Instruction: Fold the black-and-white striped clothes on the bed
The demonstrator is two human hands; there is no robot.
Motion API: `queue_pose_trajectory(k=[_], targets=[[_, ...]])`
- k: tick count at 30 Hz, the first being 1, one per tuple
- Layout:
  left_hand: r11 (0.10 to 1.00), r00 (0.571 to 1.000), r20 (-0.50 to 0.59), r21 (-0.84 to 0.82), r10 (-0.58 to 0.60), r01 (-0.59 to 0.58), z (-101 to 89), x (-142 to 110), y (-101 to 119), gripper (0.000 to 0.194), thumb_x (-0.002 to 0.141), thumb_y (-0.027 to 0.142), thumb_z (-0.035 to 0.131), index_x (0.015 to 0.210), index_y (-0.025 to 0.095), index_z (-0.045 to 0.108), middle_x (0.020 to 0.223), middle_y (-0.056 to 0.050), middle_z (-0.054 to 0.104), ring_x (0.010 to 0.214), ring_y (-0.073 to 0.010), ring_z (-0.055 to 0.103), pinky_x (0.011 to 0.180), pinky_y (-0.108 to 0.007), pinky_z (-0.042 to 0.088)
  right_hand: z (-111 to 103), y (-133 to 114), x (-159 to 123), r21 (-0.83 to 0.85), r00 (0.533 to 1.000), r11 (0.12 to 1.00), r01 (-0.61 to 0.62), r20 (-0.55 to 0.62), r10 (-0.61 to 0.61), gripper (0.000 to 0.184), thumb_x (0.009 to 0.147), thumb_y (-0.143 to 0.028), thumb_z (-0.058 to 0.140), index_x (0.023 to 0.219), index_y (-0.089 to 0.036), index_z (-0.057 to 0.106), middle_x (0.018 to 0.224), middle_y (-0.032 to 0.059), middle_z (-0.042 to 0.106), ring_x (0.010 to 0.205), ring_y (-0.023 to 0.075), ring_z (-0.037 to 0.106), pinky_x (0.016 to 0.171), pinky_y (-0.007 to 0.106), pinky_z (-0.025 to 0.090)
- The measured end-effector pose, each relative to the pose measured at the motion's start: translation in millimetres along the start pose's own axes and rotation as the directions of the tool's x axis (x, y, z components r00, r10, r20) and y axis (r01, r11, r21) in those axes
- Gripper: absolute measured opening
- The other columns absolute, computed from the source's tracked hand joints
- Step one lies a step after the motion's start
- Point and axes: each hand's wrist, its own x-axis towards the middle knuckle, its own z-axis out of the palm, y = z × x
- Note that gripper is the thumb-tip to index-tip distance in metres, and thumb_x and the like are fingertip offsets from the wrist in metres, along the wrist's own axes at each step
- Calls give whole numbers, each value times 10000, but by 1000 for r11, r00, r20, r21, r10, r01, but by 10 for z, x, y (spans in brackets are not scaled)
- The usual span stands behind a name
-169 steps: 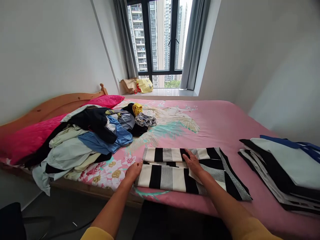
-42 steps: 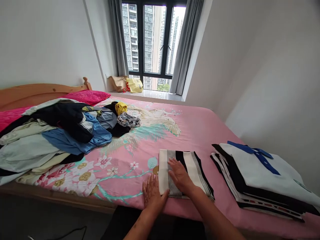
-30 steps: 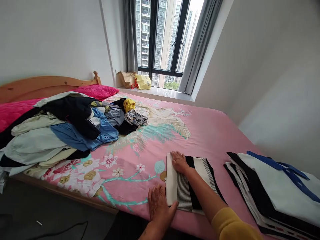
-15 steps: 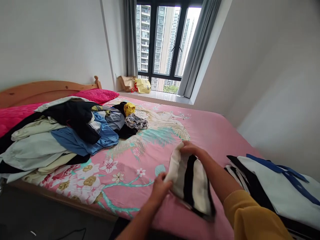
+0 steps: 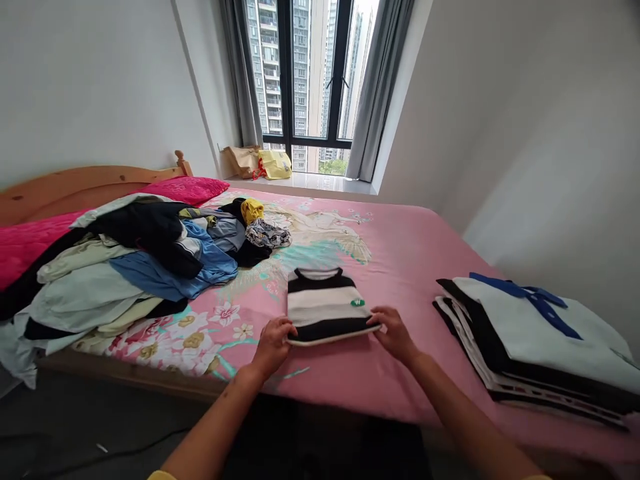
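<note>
Pinching near corners, the left hand (image 5: 275, 335) and right hand (image 5: 393, 329) grip a striped crew-neck top (image 5: 317, 308). Its green badge (image 5: 357, 303) perhaps reads "W".

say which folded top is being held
The striped top, pinched at its near corners by the left hand and right hand; the white blue-collared one lies untouched at right.

The left arm (image 5: 220, 415) reaches in from the near left, slanting far and to the right, its forearm bare, and the left hand (image 5: 274, 339) is closed in a pinch, fingers curled and pointing right. The right arm (image 5: 457, 410) runs in from the near right, slanting far and to the left, the right hand (image 5: 393, 331) pinching with its fingertips toward the left. Both hands are nearly level, apart from each other.
</note>
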Motion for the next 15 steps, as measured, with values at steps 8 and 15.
queue_pose_trajectory(k=[8, 15], targets=[[997, 997, -37, 17, -74, 75, 253, -637, -276, 483, 666, 59, 446, 1108, 189, 592, 1190, -76, 565, 1139, -215, 506, 1026, -394, 374, 281, -74, -834, 71, 900, 909, -410, -130, 416, 376, 778, -254, 471, 1137, -183, 558, 1149, 98, 564, 1110, 240, 481, 997, 440, 376], [950, 957, -81, 124, -280, 288, 234, -641, -42, 203, 812, 320, 495, 863, 187, 640, 942, -60, 629, 947, -215, 567, 889, -348, 417, 166, -191, -709, 357, 744, 667, -654, 147, 651, 335, 743, -363, 502, 1009, -197, 622, 929, 49, 654, 893, 211, 570, 781, 310, 459]])
